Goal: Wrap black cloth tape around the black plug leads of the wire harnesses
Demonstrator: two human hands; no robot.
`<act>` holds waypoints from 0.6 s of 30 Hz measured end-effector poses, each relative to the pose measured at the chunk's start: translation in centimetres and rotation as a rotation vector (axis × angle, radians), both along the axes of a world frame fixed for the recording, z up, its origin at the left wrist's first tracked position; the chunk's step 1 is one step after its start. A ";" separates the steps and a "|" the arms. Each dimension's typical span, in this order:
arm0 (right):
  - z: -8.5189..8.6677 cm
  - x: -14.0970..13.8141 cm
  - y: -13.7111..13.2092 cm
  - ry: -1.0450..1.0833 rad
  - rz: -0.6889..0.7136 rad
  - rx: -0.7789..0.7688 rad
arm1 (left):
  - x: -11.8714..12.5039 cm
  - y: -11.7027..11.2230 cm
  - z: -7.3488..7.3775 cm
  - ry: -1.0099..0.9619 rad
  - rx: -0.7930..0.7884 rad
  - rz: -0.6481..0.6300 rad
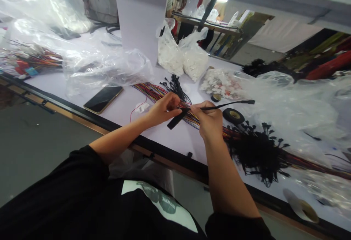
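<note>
My right hand (210,118) pinches a black sleeved cable (219,106), which sticks out to the right and ends in a small black connector (248,102). Facing it, my left hand (164,107) has thumb and fingertips closed on the cable's thin wire end. Between the hands, a short strip of black tape (175,120) hangs from the cable, close to the left thumb; whether the thumb grips it, I cannot tell. Both hands are above a bundle of coloured wires (150,90) lying on the table. Behind them sit black connector ends (177,86).
A phone (104,99) lies left of my hands. To the right are a roll of black tape (233,116) and a heap of black connectors (257,148). Bags of white parts (193,62) stand behind; clear plastic bags (109,66) spread on both sides. The table edge (170,159) runs nearest me.
</note>
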State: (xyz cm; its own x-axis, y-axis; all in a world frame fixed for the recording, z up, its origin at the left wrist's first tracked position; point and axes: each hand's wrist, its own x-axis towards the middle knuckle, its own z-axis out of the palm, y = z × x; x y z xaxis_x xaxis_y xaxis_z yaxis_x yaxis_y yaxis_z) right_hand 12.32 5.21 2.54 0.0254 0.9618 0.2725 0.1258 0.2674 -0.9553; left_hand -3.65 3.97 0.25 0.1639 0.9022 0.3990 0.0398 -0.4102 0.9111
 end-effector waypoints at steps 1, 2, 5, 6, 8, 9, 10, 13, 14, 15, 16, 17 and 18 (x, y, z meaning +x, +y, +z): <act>-0.2 0.0 0.0 -0.023 0.008 0.018 | 0.1 0.0 0.0 0.028 0.002 0.023; -0.3 0.0 -0.1 -0.047 0.013 0.037 | 0.3 0.0 0.0 0.065 0.003 0.027; -0.8 -0.1 -0.1 -0.104 0.027 0.074 | 0.4 -0.1 0.1 0.188 0.036 0.039; -1.0 -0.1 -0.1 -0.112 0.028 0.079 | 0.4 -0.1 0.1 0.225 0.055 0.061; -1.4 -0.2 0.0 -0.117 0.017 0.088 | 0.4 -0.1 0.2 0.287 0.085 0.118; -1.6 -0.3 0.1 -0.120 0.006 0.090 | 0.3 0.0 0.2 0.316 0.093 0.142; -1.8 -0.4 0.1 -0.124 -0.008 0.091 | 0.3 0.0 0.3 0.348 0.098 0.161; -2.2 -0.7 0.2 -0.145 -0.046 0.061 | 0.3 -0.1 0.2 0.437 0.116 0.220; -2.2 -0.9 0.2 -0.148 -0.053 0.048 | 0.4 -0.1 0.2 0.461 0.121 0.246; -2.2 -1.1 0.1 -0.145 -0.056 0.039 | 0.4 -0.1 0.1 0.481 0.121 0.269; -2.2 -1.3 0.1 -0.131 -0.055 0.032 | 0.5 -0.2 0.0 0.497 0.114 0.287; -2.1 -1.4 0.0 -0.109 -0.051 0.022 | 0.6 -0.2 -0.1 0.510 0.103 0.298; -2.0 -1.6 -0.1 -0.081 -0.044 0.005 | 0.7 -0.2 -0.2 0.519 0.089 0.303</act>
State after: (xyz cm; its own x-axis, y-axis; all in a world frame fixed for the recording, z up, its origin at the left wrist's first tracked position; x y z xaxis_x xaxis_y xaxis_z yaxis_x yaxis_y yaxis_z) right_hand 10.69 5.16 0.53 0.0449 0.9590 0.2798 0.2147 0.2643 -0.9402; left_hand -2.99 3.74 0.06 0.0981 0.9059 0.4119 0.5968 -0.3848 0.7041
